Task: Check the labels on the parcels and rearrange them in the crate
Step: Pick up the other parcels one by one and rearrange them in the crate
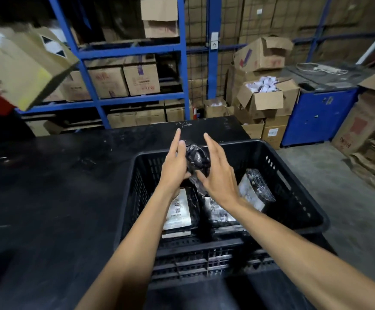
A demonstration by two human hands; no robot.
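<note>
A black plastic crate stands on a black table. Above its middle, a small parcel in crumpled black wrap is held between both hands. My left hand presses it from the left with the thumb under it; my right hand touches its right side, fingers stretched out. Down in the crate lie a parcel with a white label facing up, a shiny parcel beside it, and another black-wrapped parcel leaning at the right.
The black table stretches left and behind the crate. Blue shelving with cardboard boxes fills the back. Open cartons and a blue cabinet stand at the right, with flattened cardboard on the floor.
</note>
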